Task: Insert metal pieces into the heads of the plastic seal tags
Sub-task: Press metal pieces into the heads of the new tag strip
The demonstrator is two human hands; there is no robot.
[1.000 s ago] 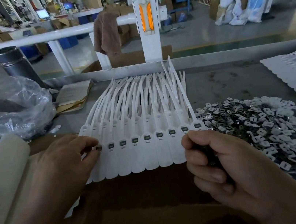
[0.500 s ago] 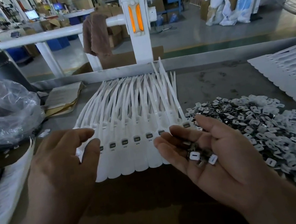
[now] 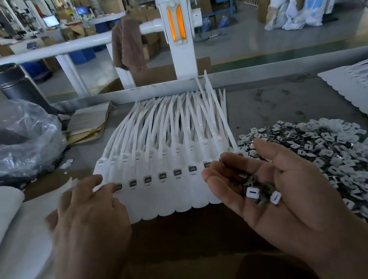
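Grey tabletop [image 3: 280,105], warehouse behind. Centre: seal tags [image 3: 173,188]. Right edge: metal pieces [image 3: 348,157]. Left edge: plastic bag [image 3: 12,146]. Right hand [image 3: 282,196]: fingers apart, cupping pieces. Left hand [image 3: 90,220]: fingers loose, touching tags.

Right hand [image 3: 283,201], a closed fist at the right end of the tag row [image 3: 170,196] one second ago, now lies palm-up exposing metal pieces [image 3: 254,192]; left hand [image 3: 87,216], briefly lifted, again touches the row's left end.
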